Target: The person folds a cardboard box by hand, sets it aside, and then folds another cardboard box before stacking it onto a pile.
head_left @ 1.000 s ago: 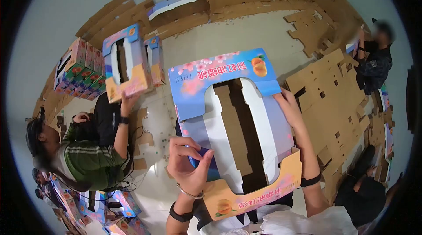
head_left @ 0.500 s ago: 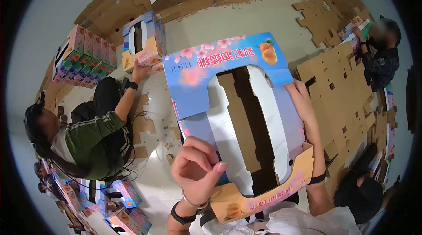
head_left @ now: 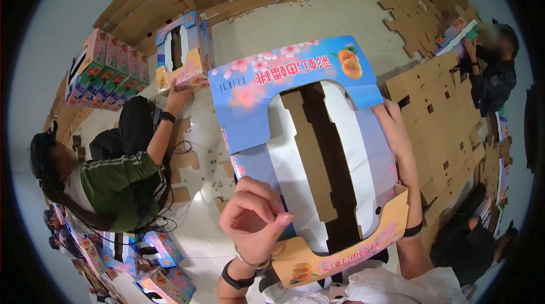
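A large printed fruit box (head_left: 295, 76), blue and pink with peach pictures and a cut-out top, lies in front of me, its orange end near my body. My right hand (head_left: 394, 128) rests along the box's right edge and grips it near the far flap. My left hand (head_left: 254, 219) is curled at the box's near left corner, fingers pinched on the left wall there. Brown cardboard shows through the opening.
A person in a green jacket (head_left: 119, 184) sits at left, holding a similar box (head_left: 181, 57). Stacked printed boxes (head_left: 105, 71) stand far left. Flat brown cardboard sheets (head_left: 443, 111) cover the floor right and back. Another person (head_left: 494, 71) works at far right.
The box has shifted up and away from me, and my left hand has slid to its near corner. The person at left has set their box down on the floor.
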The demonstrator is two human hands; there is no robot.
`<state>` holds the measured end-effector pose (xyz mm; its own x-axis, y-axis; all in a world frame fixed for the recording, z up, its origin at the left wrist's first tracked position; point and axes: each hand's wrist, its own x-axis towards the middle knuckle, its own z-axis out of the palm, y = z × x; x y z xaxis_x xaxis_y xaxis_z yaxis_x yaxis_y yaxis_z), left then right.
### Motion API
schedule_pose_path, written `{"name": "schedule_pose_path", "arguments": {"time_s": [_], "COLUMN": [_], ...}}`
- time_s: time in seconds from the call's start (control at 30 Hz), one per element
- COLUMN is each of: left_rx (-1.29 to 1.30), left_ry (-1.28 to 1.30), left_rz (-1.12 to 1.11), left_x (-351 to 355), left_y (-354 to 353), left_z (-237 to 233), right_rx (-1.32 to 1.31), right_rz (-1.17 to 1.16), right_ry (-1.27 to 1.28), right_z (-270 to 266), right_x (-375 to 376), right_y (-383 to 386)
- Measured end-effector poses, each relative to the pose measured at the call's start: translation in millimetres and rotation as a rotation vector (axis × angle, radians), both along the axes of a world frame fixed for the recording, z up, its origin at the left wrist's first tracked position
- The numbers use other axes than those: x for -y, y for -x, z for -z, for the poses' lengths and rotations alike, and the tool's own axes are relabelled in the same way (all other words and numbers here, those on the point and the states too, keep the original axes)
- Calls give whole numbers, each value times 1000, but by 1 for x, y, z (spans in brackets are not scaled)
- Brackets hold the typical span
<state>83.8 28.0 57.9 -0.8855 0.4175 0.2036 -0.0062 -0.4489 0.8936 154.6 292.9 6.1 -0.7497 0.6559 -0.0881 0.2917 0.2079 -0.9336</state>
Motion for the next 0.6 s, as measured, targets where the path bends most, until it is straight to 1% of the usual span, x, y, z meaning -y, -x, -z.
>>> {"name": "schedule_pose_path", "arguments": {"time_s": [0.03,0.1,0.13,0.17,0.2,0.23,0.3,0.33,0.37,0.4,0.43,0.47,0.5,0.53,0.57,0.6], "left_rx": [0,-7,-122,-236,-276,-433,-423,-430,-89,245,243,315,386,371,369,402], "left_ry": [20,39,187,333,503,598,776,767,569,358,351,367,380,377,368,328], "left_rz": [16,32,-96,-224,-325,-422,-475,-479,-230,24,31,71,111,157,163,181], "left_x": [2,4,4,5,9,15,11,11,12,12,11,11,12,14,15,16], "left_y": [0,1,4,8,17,34,59,64,68,70,69,67,65,67,69,70], "left_z": [1,2,4,6,9,28,43,47,51,53,53,54,55,55,57,63], "right_rx": [-2,74,63,127,190,181,57,108,102,102,106,110,132,154,156,134], "right_rz": [-1,-34,-33,-12,13,22,9,-12,-7,-25,-42,-36,-47,-59,-54,-32], "right_ry": [0,-66,-75,-210,-347,-356,-523,-596,-603,-683,-764,-772,-833,-894,-903,-934], "right_z": [2,3,0,-5,-10,-13,-18,-17,-19,-22,-24,-24,-23,-22,-23,-24], "right_x": [-2,-8,-8,-5,-2,-1,1,-2,-1,0,1,1,0,-1,-1,1], "right_y": [-1,-1,-1,-1,0,2,3,1,1,2,1,-1,-1,-3,-4,-6]}}
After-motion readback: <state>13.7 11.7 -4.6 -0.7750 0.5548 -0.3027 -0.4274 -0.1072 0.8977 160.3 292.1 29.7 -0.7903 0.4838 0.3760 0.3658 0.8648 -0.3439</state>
